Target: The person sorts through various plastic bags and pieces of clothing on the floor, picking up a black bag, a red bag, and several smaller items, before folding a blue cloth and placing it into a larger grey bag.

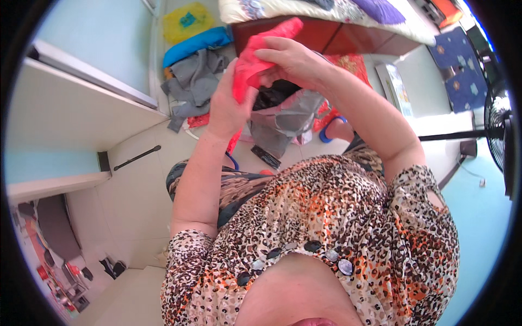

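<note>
A bundle of bright red cloth is held up between both hands. My left hand grips its lower end, with part of the fingers hidden behind the cloth. From the other side, my right hand pinches the middle of the bundle with thumb and fingers. Below the hands an open grey and pink bag stands on the floor, with dark material showing at its mouth. Crumpled grey clothing lies to the left of the hands, beside a blue rolled item.
A yellow plastic bag lies by the glass door. Beyond the hands stands a bed with a dark red base. Red patterned cloth is on the floor, near a long box. A black fan stands at the right.
</note>
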{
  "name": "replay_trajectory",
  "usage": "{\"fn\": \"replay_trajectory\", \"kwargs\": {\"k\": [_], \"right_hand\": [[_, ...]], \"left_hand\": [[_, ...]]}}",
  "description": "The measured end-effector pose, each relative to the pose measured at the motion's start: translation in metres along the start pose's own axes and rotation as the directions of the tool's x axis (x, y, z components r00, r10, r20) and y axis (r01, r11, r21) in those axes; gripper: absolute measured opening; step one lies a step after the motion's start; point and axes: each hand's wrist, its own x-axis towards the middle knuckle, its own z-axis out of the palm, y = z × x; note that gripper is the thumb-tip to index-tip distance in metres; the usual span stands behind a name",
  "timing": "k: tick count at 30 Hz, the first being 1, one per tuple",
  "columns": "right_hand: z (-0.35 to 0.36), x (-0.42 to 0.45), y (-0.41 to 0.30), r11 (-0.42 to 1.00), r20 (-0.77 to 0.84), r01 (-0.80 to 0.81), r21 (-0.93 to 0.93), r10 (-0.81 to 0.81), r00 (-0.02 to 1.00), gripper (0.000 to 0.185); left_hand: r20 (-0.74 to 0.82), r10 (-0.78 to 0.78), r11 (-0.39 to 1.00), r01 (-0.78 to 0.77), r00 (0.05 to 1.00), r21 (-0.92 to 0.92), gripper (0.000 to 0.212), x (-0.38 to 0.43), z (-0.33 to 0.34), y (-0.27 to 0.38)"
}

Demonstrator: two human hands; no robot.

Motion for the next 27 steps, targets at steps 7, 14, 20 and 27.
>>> {"fn": "replay_trajectory", "kwargs": {"k": [7, 14, 20, 27], "right_hand": [[-0.096, -0.015, 0.000, 0.630, -0.289, 0.110, -0.769, -0.495, 0.819, 0.054], [-0.090, -0.036, 0.162, 0.387, -0.447, -0.513, -0.766, 0.254, 0.858, 0.065], [0.022, -0.025, 0.184, 0.742, 0.478, 0.136, -0.656, 0.269, 0.836, 0.044], [-0.022, -0.048, 0.142, 0.824, 0.604, -0.315, -0.471, 0.561, 0.566, 0.048]], "left_hand": [[-0.479, -0.076, 0.966, 0.184, 0.875, 0.182, 0.029, 0.013, -0.079, -0.054], [-0.665, -0.183, 0.944, 0.318, 0.724, 0.086, 0.029, 0.010, -0.106, -0.073], [-0.376, -0.206, 0.909, 0.319, 0.903, 0.269, 0.027, 0.009, -0.097, -0.090], [0.466, -0.397, 0.866, 0.154, 0.791, 0.476, 0.035, -0.003, -0.048, -0.057]]}}
